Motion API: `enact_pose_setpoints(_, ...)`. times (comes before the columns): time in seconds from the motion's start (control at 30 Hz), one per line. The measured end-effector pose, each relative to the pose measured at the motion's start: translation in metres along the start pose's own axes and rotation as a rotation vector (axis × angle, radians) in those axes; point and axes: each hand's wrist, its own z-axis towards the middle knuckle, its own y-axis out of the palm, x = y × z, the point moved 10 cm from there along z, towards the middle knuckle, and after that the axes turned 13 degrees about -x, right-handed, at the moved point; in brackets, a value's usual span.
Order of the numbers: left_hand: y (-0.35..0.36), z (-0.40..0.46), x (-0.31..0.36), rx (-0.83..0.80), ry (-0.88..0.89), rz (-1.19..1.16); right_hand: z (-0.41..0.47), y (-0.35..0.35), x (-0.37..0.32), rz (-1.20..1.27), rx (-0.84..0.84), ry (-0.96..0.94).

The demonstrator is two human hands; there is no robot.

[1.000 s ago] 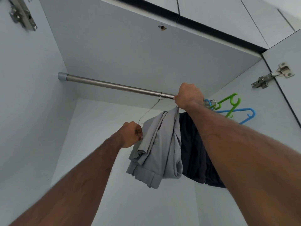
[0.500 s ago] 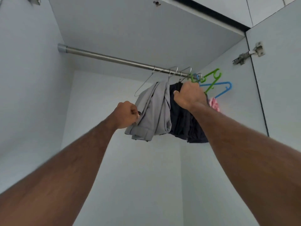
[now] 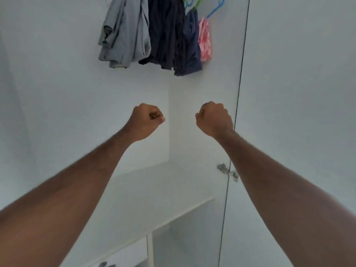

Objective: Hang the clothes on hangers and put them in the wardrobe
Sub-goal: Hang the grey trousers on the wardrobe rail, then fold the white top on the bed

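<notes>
We count four garments hung: grey [image 3: 123, 33], two dark [image 3: 174, 35], apparently one pink [image 3: 204, 39]. Left hand [image 3: 145, 120] and right hand [image 3: 214, 117] are fisted, holding nothing.

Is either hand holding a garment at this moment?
No, the left hand and the right hand are curled into empty fists well below the hanging grey garment.

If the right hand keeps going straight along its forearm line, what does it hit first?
Probably the wardrobe's side wall. The right hand, a fist holding nothing, points up and inward; the navy clothes hang higher along that line, though depth is unclear.
</notes>
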Motion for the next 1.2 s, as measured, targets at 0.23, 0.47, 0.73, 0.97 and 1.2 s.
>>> enact_pose_setpoints(0.23, 0.193, -0.082, 0.043, -0.295, -0.032, -0.183, -0.152, 0.060, 0.156, -0.023, -0.193, 0.234)
enact_pose_setpoints(0.47, 0.370, -0.188, 0.159, -0.599, 0.012, -0.315, -0.354, 0.041, 0.316, -0.051, -0.259, 0.509)
enact_pose_setpoints(0.73, 0.507, -0.344, 0.359, -0.900, 0.162, -0.394, -0.628, -0.024, 0.451, -0.061, -0.292, 0.914)
enact_pose_setpoints(0.97, 0.579, -0.507, 0.579, -1.140, 0.470, -0.495, -0.876, -0.147, 0.510, -0.122, -0.147, 1.258)
enact_pose_setpoints(1.2, 0.623, -0.683, 0.774, -1.475, 0.750, -0.510, -1.098, -0.260, 0.516, -0.127, 0.103, 1.617)
